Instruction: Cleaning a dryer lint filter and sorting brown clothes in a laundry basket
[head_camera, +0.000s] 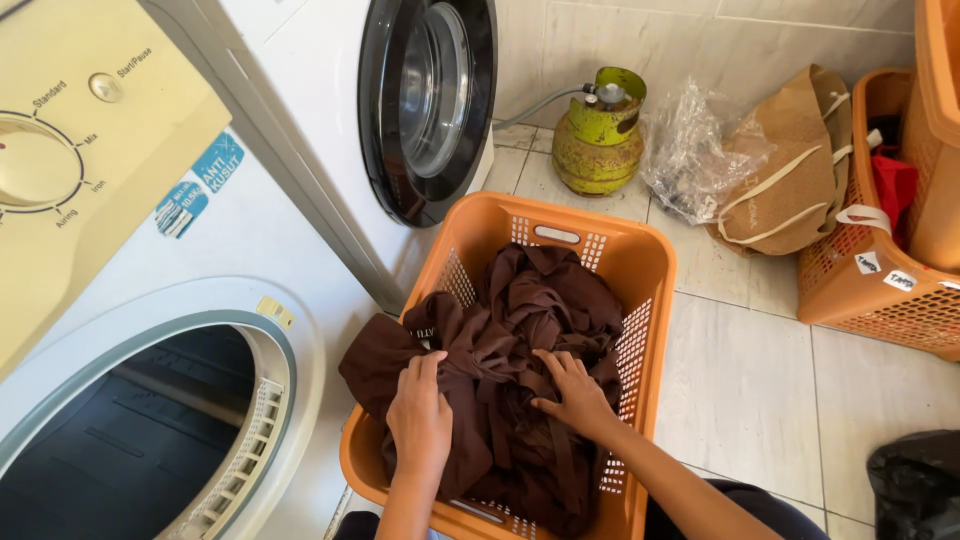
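Observation:
An orange laundry basket (650, 262) stands on the tiled floor, filled with dark brown clothes (530, 300). Part of the brown cloth hangs over the basket's left rim. My left hand (420, 412) presses into the brown cloth at the basket's left side, fingers closed around a fold. My right hand (576, 392) lies on the pile in the middle, fingers spread and digging into the fabric. Directly left of the basket is the open round door opening of a white machine (130, 420), its dark drum showing.
A second front-loading machine (425, 100) with a shut dark glass door stands behind. A green gas cylinder (598, 135), a clear plastic bag (690, 150), a brown tote bag (790, 170) and more orange baskets (870, 280) sit by the wall. A black bag (915, 485) lies bottom right.

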